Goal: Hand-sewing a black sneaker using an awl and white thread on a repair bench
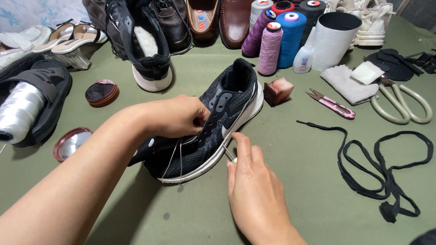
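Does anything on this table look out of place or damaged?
The black sneaker has no lace; a loose black shoelace lies tangled to its right. The left hand presses the sneaker, the right hand holds a thin tool at its sole. No damage shows.

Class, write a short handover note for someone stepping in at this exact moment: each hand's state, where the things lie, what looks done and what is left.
Left hand: steadies the black sneaker on its upper, fingers pinching thin thread.
Right hand: holds a thin metal needle-like tool at the white sole edge.
Nearby: removed black lace, pink thread snips, large scissors, glue bottle, thread cones.
Done: lace out, thread loops showing at the sneaker's side.
Left: stitching appears unfinished; thread uncut, lace not back in.
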